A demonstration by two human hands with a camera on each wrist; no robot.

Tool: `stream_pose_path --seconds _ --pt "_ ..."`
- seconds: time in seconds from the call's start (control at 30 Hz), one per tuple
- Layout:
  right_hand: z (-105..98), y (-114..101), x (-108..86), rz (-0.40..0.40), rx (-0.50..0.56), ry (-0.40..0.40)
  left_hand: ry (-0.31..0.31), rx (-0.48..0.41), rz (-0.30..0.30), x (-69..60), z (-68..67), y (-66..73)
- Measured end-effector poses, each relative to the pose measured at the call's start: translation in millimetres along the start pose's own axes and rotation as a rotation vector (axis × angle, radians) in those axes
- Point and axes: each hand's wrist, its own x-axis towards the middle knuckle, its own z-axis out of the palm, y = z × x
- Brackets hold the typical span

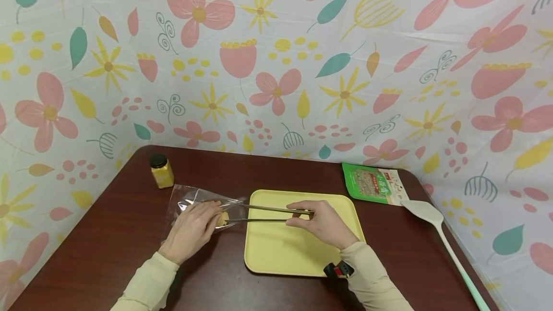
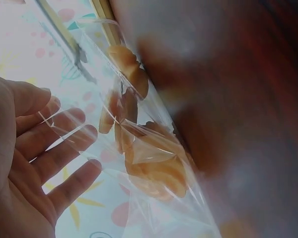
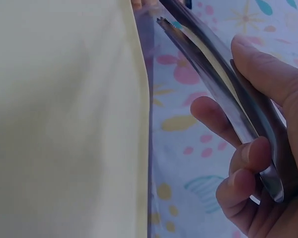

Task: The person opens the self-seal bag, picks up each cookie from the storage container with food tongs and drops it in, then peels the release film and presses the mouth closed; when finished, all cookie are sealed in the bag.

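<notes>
A clear plastic bag (image 1: pixel 194 196) holding golden-brown pieces of baked food (image 2: pixel 156 166) lies on the left of the table. My left hand (image 1: pixel 194 227) is over the bag and pinches its film (image 2: pixel 64 131) between thumb and forefinger, the other fingers spread behind it. My right hand (image 1: pixel 321 222) grips metal tongs (image 1: pixel 272 209) above a yellow tray (image 1: pixel 298 253). The tongs' arms stand apart and point left, with their tips at the mouth end of the bag, near one piece (image 1: pixel 223 219). In the right wrist view, thumb and fingers wrap the tongs (image 3: pixel 228 89).
At the back left stands a jar (image 1: pixel 162 173) with a black lid and yellow contents. A green-and-white food packet (image 1: pixel 373 184) lies at the back right. A long-handled pale spatula (image 1: pixel 436 224) lies along the right edge. A flowered cloth (image 1: pixel 276 61) hangs behind the table.
</notes>
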Motion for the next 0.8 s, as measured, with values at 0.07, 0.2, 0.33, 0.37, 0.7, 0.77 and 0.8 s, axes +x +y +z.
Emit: stream_pose_path --seconds 0.07,0.2,0.33,0.37,0.7,0.77,0.8 --pt "-6.3 0.8 -6.5 0.007 -0.023 0.019 -0.003 -0.001 -0.001 -0.4 0.3 0.0" --pt "-24.1 1.1 -23.3 0.039 -0.053 0.056 -0.008 -0.001 -0.005 -0.9 1.0 -0.3" --pt "-45.9 3.0 -43.9 0.072 -0.106 0.133 -0.010 0.009 -0.008 -0.8 1.0 -0.5" --pt "-51.2 4.3 -49.9 0.080 -0.132 0.157 -0.010 0.012 -0.009 -0.5 0.8 -0.5" --pt "-85.2 26.9 -111.6 0.269 -0.327 0.322 0.014 0.050 -0.048 0.4 -2.1 0.2" --pt "-87.9 31.3 -123.0 0.358 -0.334 0.340 0.023 0.048 -0.045 0.5 -1.5 0.3" --pt "-88.8 33.9 -128.7 0.399 -0.342 0.348 0.026 0.047 -0.044 0.5 -1.3 0.4"
